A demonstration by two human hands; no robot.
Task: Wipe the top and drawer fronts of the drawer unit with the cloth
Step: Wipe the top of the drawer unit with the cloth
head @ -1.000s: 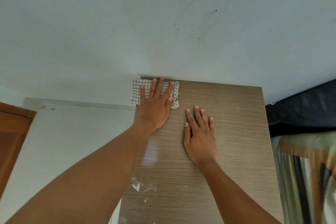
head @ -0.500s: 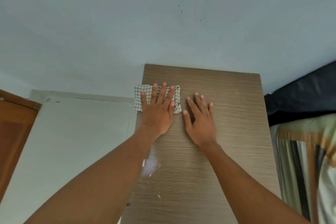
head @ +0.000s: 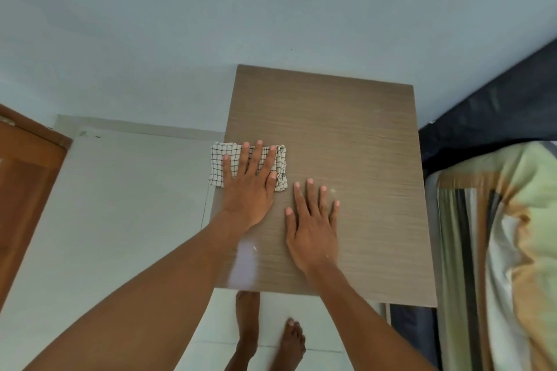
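Lying folded into a small pad, the cloth (head: 275, 169) sits at the left edge of the unit (head: 346, 135) top, about halfway between back and front, with its left part hanging past that edge over the floor (head: 105, 220). The left hand (head: 247, 190) is spread flat on it, fingers straight and fanned, gripping nothing, only pressing the pad down; that pose suits pushing the cloth across the surface with even pressure rather than lifting it. The right hand (head: 312, 229) lies flat and open just beside it, palm down on bare wood and touching no cloth, most likely bracing the body while the other arm works.

I judge the top to be mid-wipe: a pale smear (head: 245, 265) shows near the front left corner, just behind the left wrist, and small light flecks dot the wood near the right fingertips. The drawer fronts are out of sight below the front edge.

Room to move is uneven. The back edge meets the wall (head: 271, 24), so strokes must stop there. The right edge runs close along a bed (head: 512, 220) with striped bedding, leaving little spill-over. The left and front edges are free above the tiled floor, where the person's bare feet (head: 271, 337) stand just before the front edge.
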